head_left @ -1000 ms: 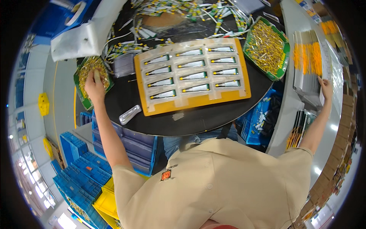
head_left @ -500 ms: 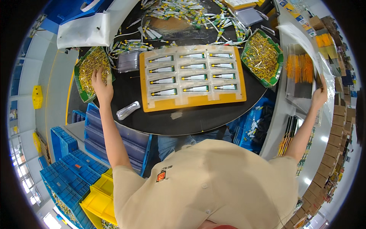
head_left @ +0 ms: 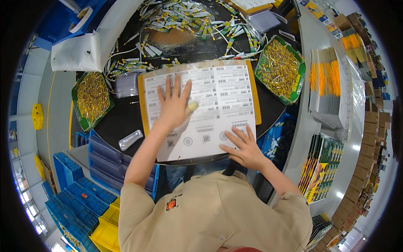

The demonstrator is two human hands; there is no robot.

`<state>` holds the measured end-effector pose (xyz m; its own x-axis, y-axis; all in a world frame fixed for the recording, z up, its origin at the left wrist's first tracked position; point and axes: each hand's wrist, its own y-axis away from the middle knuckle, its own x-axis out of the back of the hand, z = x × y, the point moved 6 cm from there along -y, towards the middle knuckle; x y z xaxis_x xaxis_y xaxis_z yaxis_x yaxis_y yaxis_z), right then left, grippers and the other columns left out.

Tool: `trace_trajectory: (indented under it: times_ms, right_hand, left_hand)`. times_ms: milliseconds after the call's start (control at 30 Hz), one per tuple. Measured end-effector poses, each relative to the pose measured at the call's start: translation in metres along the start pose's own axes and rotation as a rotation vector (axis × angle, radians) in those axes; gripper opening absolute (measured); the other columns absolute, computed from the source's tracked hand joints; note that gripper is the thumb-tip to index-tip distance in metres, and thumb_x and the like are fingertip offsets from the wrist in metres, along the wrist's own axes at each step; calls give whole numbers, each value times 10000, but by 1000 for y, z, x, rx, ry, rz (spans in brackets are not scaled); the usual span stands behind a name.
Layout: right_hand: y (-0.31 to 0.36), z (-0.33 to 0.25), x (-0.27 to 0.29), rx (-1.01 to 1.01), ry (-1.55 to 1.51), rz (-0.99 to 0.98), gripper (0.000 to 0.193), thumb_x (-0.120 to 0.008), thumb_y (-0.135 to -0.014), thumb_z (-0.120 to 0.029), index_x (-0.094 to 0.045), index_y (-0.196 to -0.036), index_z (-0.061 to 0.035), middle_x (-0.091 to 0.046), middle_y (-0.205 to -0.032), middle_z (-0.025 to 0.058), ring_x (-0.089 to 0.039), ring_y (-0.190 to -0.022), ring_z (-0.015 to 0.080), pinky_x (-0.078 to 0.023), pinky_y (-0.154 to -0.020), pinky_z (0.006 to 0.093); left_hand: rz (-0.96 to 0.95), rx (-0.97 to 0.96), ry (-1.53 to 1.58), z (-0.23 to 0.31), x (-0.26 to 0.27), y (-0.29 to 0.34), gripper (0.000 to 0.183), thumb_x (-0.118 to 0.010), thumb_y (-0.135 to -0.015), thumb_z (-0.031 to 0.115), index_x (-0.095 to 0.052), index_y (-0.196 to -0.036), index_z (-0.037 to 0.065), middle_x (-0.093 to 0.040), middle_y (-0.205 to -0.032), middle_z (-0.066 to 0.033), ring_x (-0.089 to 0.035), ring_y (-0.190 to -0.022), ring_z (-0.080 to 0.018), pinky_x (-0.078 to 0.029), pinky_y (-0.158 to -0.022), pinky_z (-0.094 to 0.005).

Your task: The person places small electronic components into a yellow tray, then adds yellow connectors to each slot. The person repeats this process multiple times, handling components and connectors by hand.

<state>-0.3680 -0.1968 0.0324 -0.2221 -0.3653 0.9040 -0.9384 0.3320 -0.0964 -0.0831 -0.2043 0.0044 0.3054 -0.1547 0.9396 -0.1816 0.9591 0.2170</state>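
Observation:
A large white printed card sheet (head_left: 197,147) covers most of the yellow board (head_left: 255,101) on the black round table, and its near edge reaches past the board. My left hand (head_left: 174,105) lies on the sheet's left half with fingers spread, a pale yellow cover on the thumb. At the sheet's lower right rests my right hand (head_left: 245,148), also open with its fingers apart. Beneath the sheet, the small tubes in the board's clear tray are hidden.
Green boxes of yellow-capped pieces stand left (head_left: 91,98) and right (head_left: 280,67). Loose tubes (head_left: 176,17) cover the table's far side. Clear plastic covers (head_left: 126,85) and a clear plastic piece (head_left: 130,140) lie left. Card stacks (head_left: 325,80) fill the right shelf.
A white printed sheet now lies over the tube-filled tray. My left hand has left the left box, my right hand has come in from the right shelf, and both rest on the sheet.

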Motion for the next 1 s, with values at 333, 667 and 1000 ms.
trace_trajectory:
  times_ms: [333,667,1000]
  right_hand:
    - [105,379,-2,-1215,-1385,1194,469,-447,-1047,-329,-490,-1422,-51,-588,-1349,143,-586,-1196,307,-484,-1010,468]
    - [111,252,-87,-975,-1611,1343,517,-443,-1045,-395,-453,-1454,-79,-569,-1403,111,-589,-1225,309,-520,-978,468]
    - [81,13,-13,-871,-1078,34,197,-606,-978,-137,-688,-858,-4,-675,-663,55,-637,-533,110,-461,-474,229]
  left_hand:
    - [215,-60,-64,-11,-5,4,736,-513,-966,542,-317,-1573,175,-191,-1646,-193,-87,-1519,-457,-5,-1101,-775]
    - [352,-1,-44,-35,36,8,727,-528,-998,452,-251,-1581,118,-272,-1622,-170,-166,-1501,-440,-86,-1163,-690]
    - [-342,-345,1102,23,68,173,243,-593,-981,160,-677,-1147,2,-714,-995,-101,-678,-909,-176,-530,-830,-315]
